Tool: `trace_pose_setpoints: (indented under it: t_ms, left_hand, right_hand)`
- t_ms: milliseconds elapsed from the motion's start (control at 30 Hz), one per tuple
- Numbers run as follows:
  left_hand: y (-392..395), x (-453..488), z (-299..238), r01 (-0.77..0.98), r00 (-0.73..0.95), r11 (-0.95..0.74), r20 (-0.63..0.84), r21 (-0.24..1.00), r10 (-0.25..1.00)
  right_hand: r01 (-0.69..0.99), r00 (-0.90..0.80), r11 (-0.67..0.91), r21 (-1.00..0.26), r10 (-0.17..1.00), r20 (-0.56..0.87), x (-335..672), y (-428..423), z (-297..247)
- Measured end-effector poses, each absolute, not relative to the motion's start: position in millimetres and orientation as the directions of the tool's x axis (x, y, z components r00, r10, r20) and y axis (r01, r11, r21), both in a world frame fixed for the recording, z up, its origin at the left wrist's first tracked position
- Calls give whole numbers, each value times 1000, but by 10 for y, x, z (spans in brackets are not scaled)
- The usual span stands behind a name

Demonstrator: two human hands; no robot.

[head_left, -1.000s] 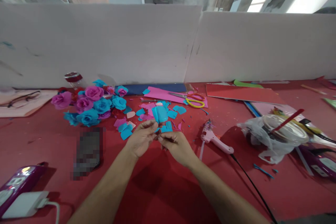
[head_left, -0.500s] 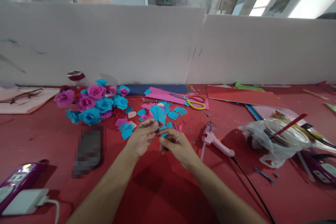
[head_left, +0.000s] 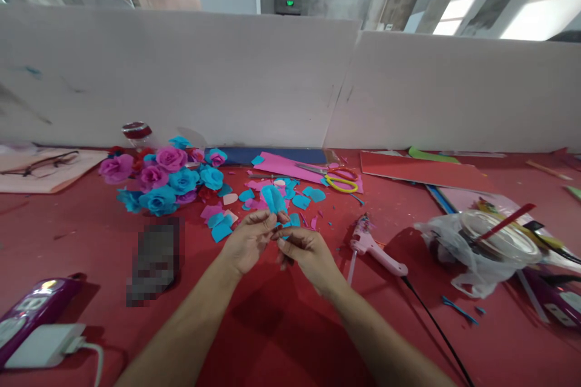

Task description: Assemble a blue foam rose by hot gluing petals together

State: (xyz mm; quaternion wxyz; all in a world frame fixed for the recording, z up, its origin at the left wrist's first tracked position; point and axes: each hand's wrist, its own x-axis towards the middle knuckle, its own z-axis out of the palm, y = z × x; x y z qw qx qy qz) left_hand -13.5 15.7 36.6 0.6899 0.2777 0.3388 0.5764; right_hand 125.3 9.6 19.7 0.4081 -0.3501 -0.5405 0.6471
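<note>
In the middle of the table, my left hand [head_left: 249,242] is closed with thumb and fingers pinching a blue crepe-paper petal [head_left: 273,198], which stands up above the fingertips. My right hand [head_left: 311,254] meets it from the other side, its fingers pinched at the paper's lower end around what looks like a thin stem, mostly hidden by the fingers. Just beyond the hands lie loose blue petals [head_left: 301,201] and pink scraps. To the left sits a cluster of pink, blue and red paper roses [head_left: 170,178].
Right of my hands lies a pink glue gun [head_left: 376,254] with its cord. Yellow- and red-handled scissors [head_left: 341,184] rest on pink paper. Farther right stands a tub [head_left: 499,236] in a plastic bag. A blurred dark object [head_left: 154,263] and a purple power strip [head_left: 39,314] are on the left.
Both hands keep their pinch at the petal's base with only slight finger movement. The view has shifted a little, so things appear slightly farther right.
</note>
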Motion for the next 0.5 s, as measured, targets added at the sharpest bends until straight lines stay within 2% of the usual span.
trace_pose_setpoints:
  t_ms: [100,333,400,500]
  left_hand:
    - [165,-115,351,-590,69,178,-170,788,983]
    - [214,-79,330,-603,-193,9,-157,797,969]
    - [211,-80,335,-627,-202,28,-197,779,959]
    - [183,-70,356,-655,-128,101,-242,749,962]
  right_hand:
    - [-93,-355,18,-996,933,50,1251,94,172]
    - [158,-221,221,-962,958,183,1260,49,175]
    - [183,-226,241,-953,954,197,1263,46,182]
    - [155,-237,234,-960,952,194,1261,51,177]
